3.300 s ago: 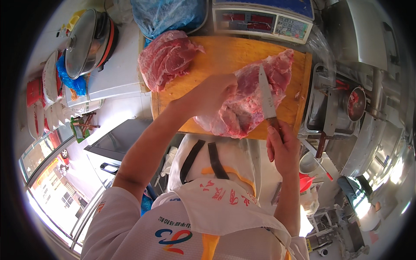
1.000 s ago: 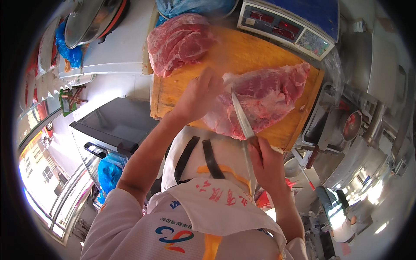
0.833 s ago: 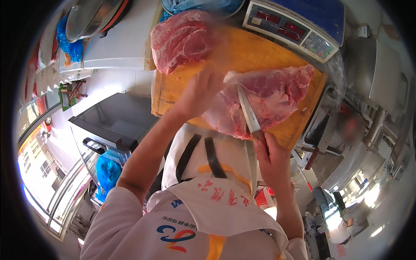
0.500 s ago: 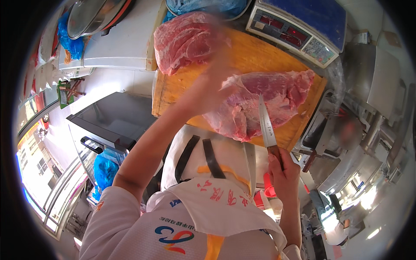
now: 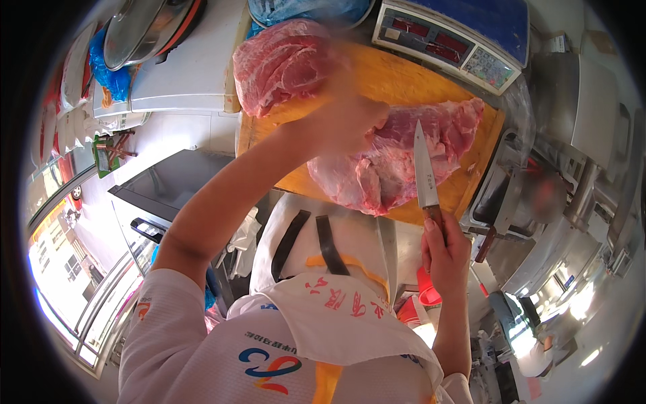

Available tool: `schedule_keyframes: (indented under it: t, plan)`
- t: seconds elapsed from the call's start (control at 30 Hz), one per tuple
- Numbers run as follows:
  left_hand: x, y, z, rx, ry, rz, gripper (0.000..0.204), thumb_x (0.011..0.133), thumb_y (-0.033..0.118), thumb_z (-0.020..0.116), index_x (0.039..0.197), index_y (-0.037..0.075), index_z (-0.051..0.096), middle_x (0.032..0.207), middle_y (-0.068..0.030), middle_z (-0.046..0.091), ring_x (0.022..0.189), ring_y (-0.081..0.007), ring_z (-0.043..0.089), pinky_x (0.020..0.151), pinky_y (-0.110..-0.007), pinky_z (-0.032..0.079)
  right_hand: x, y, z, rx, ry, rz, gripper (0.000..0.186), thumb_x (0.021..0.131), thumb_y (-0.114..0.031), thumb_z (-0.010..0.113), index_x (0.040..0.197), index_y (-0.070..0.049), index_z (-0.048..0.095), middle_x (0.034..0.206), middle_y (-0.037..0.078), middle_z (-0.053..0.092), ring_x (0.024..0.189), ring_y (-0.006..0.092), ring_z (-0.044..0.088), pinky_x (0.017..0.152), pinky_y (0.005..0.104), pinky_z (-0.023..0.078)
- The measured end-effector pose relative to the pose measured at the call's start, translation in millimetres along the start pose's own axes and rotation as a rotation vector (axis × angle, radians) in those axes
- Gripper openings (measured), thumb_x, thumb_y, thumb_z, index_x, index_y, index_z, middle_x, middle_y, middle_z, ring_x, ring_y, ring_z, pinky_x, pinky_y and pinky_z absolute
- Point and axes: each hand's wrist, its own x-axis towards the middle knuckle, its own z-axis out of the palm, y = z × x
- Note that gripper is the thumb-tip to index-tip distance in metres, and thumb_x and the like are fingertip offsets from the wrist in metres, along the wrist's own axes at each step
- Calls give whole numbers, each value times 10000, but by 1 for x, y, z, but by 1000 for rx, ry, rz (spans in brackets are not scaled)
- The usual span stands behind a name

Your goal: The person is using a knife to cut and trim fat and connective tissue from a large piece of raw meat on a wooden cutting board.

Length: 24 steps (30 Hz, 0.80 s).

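A large slab of raw meat [image 5: 397,165] lies across the wooden cutting board [image 5: 404,81]. My left hand [image 5: 353,121] is at its upper left edge, fingers curled in against the meat; blur hides part of the hand. In my right hand [image 5: 446,246] I hold a knife [image 5: 423,165] by its dark brown handle, blade pointing away from me. The blade passes over the slab's right half with its tip near the far side; whether it touches the meat I cannot tell. A second chunk of raw meat [image 5: 279,67] sits at the board's far left.
A blue-topped digital scale [image 5: 447,44] stands beyond the board. Another brown-handled blade [image 5: 486,244] lies by metal trays to the right. A glass-lidded pan [image 5: 145,30] rests on a white surface at far left. Red containers [image 5: 427,286] are below on the right.
My left hand has shifted slightly right onto the slab's upper edge, and its fingers have drawn in. The knife has moved up and a little right, its tip now nearer the far edge.
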Motion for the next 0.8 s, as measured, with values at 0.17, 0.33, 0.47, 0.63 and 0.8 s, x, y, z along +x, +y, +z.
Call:
schedule_keyframes:
  t: [0.17, 0.33, 0.47, 0.63, 0.8]
  plan:
    - [-1, 7, -7, 177, -90, 41, 174, 848, 100, 753, 989, 32, 677, 1017, -164, 696, 1018, -390, 685, 906, -484, 563, 9, 3, -3, 32, 4, -30, 177, 1146, -187, 618, 1122, -22, 676, 658, -47, 532, 513, 12, 449, 484, 235, 334]
    - [-3, 11, -9, 187, -75, 71, 120, 792, 109, 764, 838, 28, 688, 943, -146, 687, 965, -371, 678, 880, -477, 561, 18, 5, -11, 61, -4, -20, 188, 1150, -191, 616, 1158, -14, 681, 662, -54, 523, 514, 8, 440, 483, 230, 326]
    - [4, 12, -18, 16, -188, 92, 150, 773, 151, 769, 806, 16, 711, 918, -147, 678, 944, -368, 672, 847, -477, 546, 22, 6, -12, 68, -34, -25, 193, 1151, -198, 624, 1170, -15, 684, 674, -53, 528, 511, 9, 436, 478, 232, 325]
    - [-1, 4, -15, -149, -190, 126, 161, 764, 148, 776, 835, 17, 716, 956, -148, 671, 971, -363, 655, 842, -462, 535, 21, 17, -5, 81, -62, 11, 189, 1154, -204, 625, 1167, -25, 684, 691, -48, 537, 509, 12, 439, 475, 235, 328]
    - [-10, 14, -8, -121, -98, 190, 180, 773, 87, 806, 910, 55, 694, 1082, -114, 646, 1074, -345, 624, 878, -475, 537, 16, 24, -4, 151, -65, 19, 183, 1156, -194, 615, 1167, -25, 684, 699, -44, 537, 506, 15, 437, 472, 235, 324]
